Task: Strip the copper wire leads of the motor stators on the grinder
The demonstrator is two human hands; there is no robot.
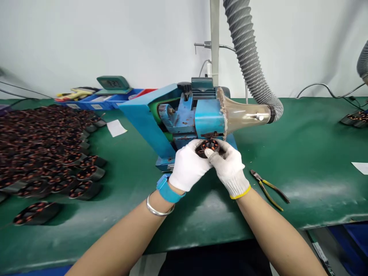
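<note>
A motor stator (210, 145), dark with orange copper windings, is held between my two white-gloved hands. My left hand (190, 164) is closed around its left side. My right hand (228, 163) grips the right side, with the thumb across the near rim. Both hands are right at the front of a blue belt-driven machine (209, 118), just below its slot. Whether the stator touches the machine is hard to tell. A clear funnel-shaped hood (244, 112) is fixed to the machine's right side. The fingers behind the stator are partly hidden.
Many similar stators (43, 149) crowd the left of the green table (129, 214); one stator (37, 213) lies apart. Yellow-handled pliers (268, 188) lie to the right. A grey hose (247, 46) drops to the hood. Blue bins (99, 101) and a digital clock (113, 82) stand at the back.
</note>
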